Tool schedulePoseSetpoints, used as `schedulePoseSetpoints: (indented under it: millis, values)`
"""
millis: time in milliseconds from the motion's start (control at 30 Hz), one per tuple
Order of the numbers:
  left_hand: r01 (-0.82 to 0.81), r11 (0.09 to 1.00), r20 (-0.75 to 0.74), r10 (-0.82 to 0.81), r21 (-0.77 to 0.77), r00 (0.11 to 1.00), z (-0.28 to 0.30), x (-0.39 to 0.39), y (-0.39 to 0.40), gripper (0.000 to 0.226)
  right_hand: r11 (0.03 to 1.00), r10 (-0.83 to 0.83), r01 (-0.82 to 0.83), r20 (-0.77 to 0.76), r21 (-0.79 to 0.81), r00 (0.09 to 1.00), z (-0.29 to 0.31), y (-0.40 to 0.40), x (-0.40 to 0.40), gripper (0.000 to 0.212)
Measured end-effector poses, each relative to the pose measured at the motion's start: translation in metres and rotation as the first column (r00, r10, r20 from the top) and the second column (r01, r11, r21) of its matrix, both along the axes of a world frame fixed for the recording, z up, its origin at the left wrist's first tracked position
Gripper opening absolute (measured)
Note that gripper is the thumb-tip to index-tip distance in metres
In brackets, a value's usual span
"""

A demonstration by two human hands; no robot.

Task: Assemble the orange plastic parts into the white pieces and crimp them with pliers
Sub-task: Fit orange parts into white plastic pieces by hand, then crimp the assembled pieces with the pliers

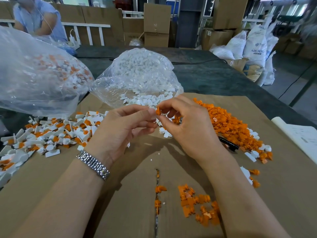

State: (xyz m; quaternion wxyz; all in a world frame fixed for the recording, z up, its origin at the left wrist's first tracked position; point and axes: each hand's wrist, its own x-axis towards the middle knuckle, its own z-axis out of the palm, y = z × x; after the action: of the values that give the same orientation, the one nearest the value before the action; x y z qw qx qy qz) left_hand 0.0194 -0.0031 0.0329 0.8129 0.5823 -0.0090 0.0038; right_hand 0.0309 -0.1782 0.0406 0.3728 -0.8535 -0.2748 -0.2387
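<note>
My left hand (123,124) and my right hand (187,122) meet above the cardboard (120,203). My right hand pinches a small orange part (158,111) between thumb and forefinger. My left hand pinches a white piece (153,115) right against it, mostly hidden by the fingertips. A pile of loose orange parts (228,122) lies to the right. Loose white pieces (145,98) spill from a clear bag (140,73) straight ahead. Black plier handles (229,143) poke out beside my right wrist.
Several joined white-and-orange pieces (51,133) lie in a heap at the left, under a big clear bag (34,74). More orange parts (199,205) sit near the front. A paper sheet (301,138) lies at the right edge. A person sits at the back left.
</note>
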Motion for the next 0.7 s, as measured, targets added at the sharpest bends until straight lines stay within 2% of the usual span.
schedulePoseSetpoints:
  millis: [100,300,367,400,467,500,567,633,700]
  values:
    - [-0.029,0.999,0.031,0.029,0.022,0.999,-0.001,0.0,-0.001,0.035,1.0,0.002,-0.002,-0.002,-0.031,1.0,0.0,0.001,0.0,0.013]
    - [-0.057,0.998,0.056,0.054,0.039,0.997,-0.003,0.002,0.001,0.036,1.0,0.011,-0.012,-0.085,-0.011,0.996,0.001,0.001,0.0,0.021]
    - [-0.073,0.997,0.04,0.071,0.028,0.997,-0.003,0.003,0.002,0.038,0.996,-0.082,0.085,-0.16,0.011,0.984,0.002,-0.004,0.003,0.027]
    - [-0.079,0.997,0.033,0.078,0.026,0.996,-0.002,0.003,0.003,0.037,0.983,-0.186,0.183,-0.195,-0.03,0.963,0.002,-0.009,0.005,0.028]
    - [-0.081,0.996,0.029,0.08,0.022,0.996,-0.002,0.004,0.004,0.031,0.876,-0.461,0.391,-0.253,-0.283,0.851,-0.001,-0.021,0.01,0.034]
    - [-0.079,0.997,0.029,0.079,0.019,0.996,-0.003,0.004,0.004,0.028,0.786,-0.582,0.431,-0.293,-0.444,0.759,-0.003,-0.026,0.01,0.044]
    - [-0.077,0.997,0.031,0.076,0.008,0.997,-0.003,0.004,0.005,0.025,0.648,-0.709,0.378,-0.341,-0.662,0.618,-0.006,-0.031,0.01,0.063]
    - [-0.07,0.998,0.028,0.07,0.001,0.997,-0.003,0.004,0.006,0.025,0.616,-0.725,0.333,-0.349,-0.714,0.594,-0.01,-0.033,0.01,0.06]
    - [-0.063,0.998,0.018,0.062,0.004,0.998,-0.003,0.004,0.006,0.026,0.639,-0.694,0.323,-0.342,-0.698,0.634,-0.012,-0.034,0.012,0.04]
